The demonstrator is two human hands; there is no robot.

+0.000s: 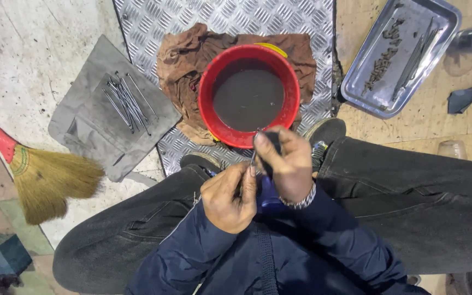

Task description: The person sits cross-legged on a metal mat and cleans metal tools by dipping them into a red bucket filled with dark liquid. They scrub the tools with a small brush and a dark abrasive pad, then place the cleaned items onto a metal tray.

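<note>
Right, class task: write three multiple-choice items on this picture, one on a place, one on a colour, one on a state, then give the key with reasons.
1. Where do the loose thin metal rods lie?
A. on the grey mat
B. in the bucket
C. on the broom

2. What colour is the bucket?
A. blue
B. red
C. white

3. What state is the bucket in?
A. tipped over
B. dry inside
C. upright, holding dark liquid

Key: 1 A, they rest on the grey mat left of the bucket. 2 B, its rim and wall are red. 3 C, dark liquid lies level inside it.
</note>
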